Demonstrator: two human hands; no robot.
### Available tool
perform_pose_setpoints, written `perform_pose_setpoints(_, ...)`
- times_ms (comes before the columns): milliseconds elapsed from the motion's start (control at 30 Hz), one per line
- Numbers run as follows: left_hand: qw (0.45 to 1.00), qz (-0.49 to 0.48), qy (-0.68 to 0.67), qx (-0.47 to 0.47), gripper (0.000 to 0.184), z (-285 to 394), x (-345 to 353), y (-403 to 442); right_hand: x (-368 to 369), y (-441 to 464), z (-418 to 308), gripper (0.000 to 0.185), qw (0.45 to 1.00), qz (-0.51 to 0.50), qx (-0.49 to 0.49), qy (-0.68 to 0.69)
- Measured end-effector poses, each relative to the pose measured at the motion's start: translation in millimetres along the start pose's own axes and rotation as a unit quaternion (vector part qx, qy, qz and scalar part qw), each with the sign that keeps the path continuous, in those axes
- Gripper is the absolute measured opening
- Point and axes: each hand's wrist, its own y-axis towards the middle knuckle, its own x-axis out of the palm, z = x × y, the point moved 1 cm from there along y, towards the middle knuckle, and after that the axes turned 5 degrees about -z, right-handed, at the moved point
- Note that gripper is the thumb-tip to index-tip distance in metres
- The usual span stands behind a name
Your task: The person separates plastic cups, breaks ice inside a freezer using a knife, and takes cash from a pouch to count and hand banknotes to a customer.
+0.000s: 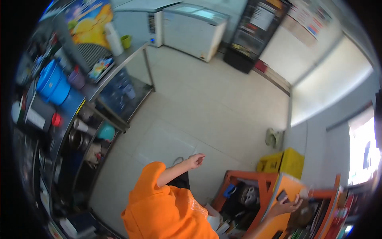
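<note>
Head view: the right hand [289,204], its fingers spread, is at the phone [282,196] on the orange table [292,185]; whether they touch is too small to tell. A sure hold would want fingers along the phone's long edges, off its face. Farther out, the left hand [196,160] hangs loosely bent and empty over the floor [175,137]; past the table stands a yellow box [293,162]
</note>
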Motion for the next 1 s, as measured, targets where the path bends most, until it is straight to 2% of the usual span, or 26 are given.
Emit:
perform_pose_setpoints(67,0.998,-0.045,0.026,0.042,0.013,70.5,-8.2,-2.7,48.9,-13.5,-108.3,0.051,0.996,-0.051,-0.009,0.072)
perform_pose_setpoints(100,0.996,-0.053,0.032,0.059,0.012,100.4,-17.2,-5.5,85.2,-31.4,-153.6,0.048,0.981,-0.088,0.004,0.172)
perform_pose_setpoints(167,0.997,-0.017,0.007,0.068,0.017,133.4,1.9,-36.7,140.6,-52.6,-224.9,0.048,0.949,-0.194,0.018,0.249)
perform_pose_setpoints(300,0.993,-0.036,-0.042,0.107,0.022,200.4,-13.0,-75.3,156.7,-33.1,-373.5,0.053,0.833,-0.363,0.042,0.416)
perform_pose_setpoints(400,0.984,0.058,-0.086,0.142,0.021,255.0,-66.7,-61.0,185.9,-9.5,-443.1,0.052,0.815,-0.384,-0.003,0.433)
perform_pose_setpoints(433,0.976,0.035,-0.115,0.181,0.015,268.4,-84.1,-65.4,191.4,3.2,-459.5,0.051,0.804,-0.404,0.01,0.435)
perform_pose_setpoints(500,0.956,0.1,-0.124,0.247,0.016,297.8,-105.7,-69.9,205.5,35.4,-491.7,0.048,0.781,-0.441,0.035,0.441)
perform_pose_setpoints(567,0.936,0.164,-0.065,0.306,0.021,328.5,-106.3,-94.3,255.6,63.4,-509.6,0.043,0.769,-0.467,0.034,0.436)
perform_pose_setpoints(600,0.921,0.196,-0.073,0.33,0.027,345.0,-103.1,-96.2,284.1,80.4,-523.2,0.041,0.761,-0.479,0.034,0.436)
perform_pose_setpoints(633,0.905,0.232,-0.078,0.349,0.033,357.0,-101.9,-99.8,300.4,96.0,-543.5,0.036,0.775,-0.46,0.031,0.432)
perform_pose_setpoints(667,0.888,0.271,-0.081,0.363,0.04,363.3,-102.6,-105.0,316.7,108.3,-568.1,0.036,0.754,-0.465,0.017,0.463)
perform_pose_setpoints(733,0.888,0.234,-0.101,0.383,0.055,381.8,-100.9,-110.2,325.0,144.7,-639.8,0.036,0.711,-0.468,-0.006,0.524)
perform_pose_setpoints(800,0.884,0.194,-0.127,0.407,0.065,422.5,-88.1,-104.9,342.5,167.9,-744.0,0.036,0.649,-0.452,-0.097,0.604)
perform_pose_setpoints(833,0.881,0.18,-0.145,0.412,0.067,438.3,-75.5,-106.8,307.5,185.6,-803.6,0.035,0.58,-0.487,-0.091,0.647)
perform_pose_setpoints(867,0.88,0.169,-0.164,0.411,0.07,452.6,-67.1,-113.4,287.2,194.5,-862.3,0.044,0.533,-0.514,-0.127,0.66)
perform_pose_setpoints(900,0.87,0.171,-0.176,0.428,0.069,466.7,-59.1,-122.2,258.1,196.4,-918.0,0.054,0.493,-0.486,-0.187,0.697)
perform_pose_setpoints(933,0.86,0.17,-0.191,0.442,0.068,480.9,-48.2,-127.0,219.2,197.3,-971.1,0.064,0.408,-0.486,-0.218,0.742)
perform_pose_setpoints(1000,0.84,0.183,-0.213,0.463,0.066,503.0,-44.1,-133.8,136.5,199.0,-1059.2,0.073,0.318,-0.49,-0.314,0.748)
